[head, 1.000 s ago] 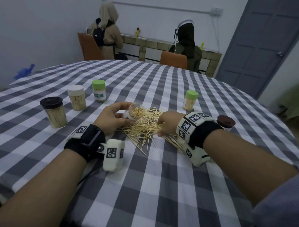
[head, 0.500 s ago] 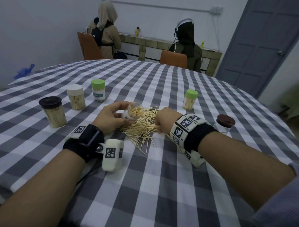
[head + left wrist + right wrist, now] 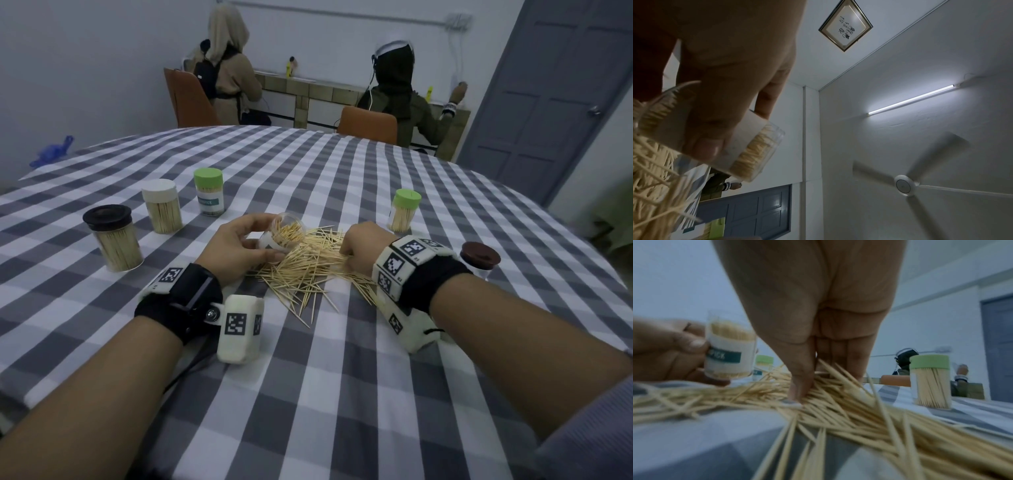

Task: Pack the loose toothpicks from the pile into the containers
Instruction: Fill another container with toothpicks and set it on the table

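- Centrally, the pile of loose toothpicks point(image 3: 308, 265) lies on the checked tablecloth point(image 3: 342, 377), between the two hands.
- Left hand point(image 3: 236, 250): grasps an open clear container point(image 3: 282, 233), tilted with its mouth toward the pile and partly filled with toothpicks.
- Right hand point(image 3: 364, 246): thumb and fingers point(image 3: 797, 386) pressed down into the pile, closing on a bunch of toothpicks.
- Left of the pile: brown-lidded jar point(image 3: 114, 238), white-lidded jar point(image 3: 162, 205) and green-lidded jar point(image 3: 209, 192), all upright.
- Right of the pile: a second green-lidded jar point(image 3: 404, 214) and a brown-lidded container point(image 3: 479, 258).
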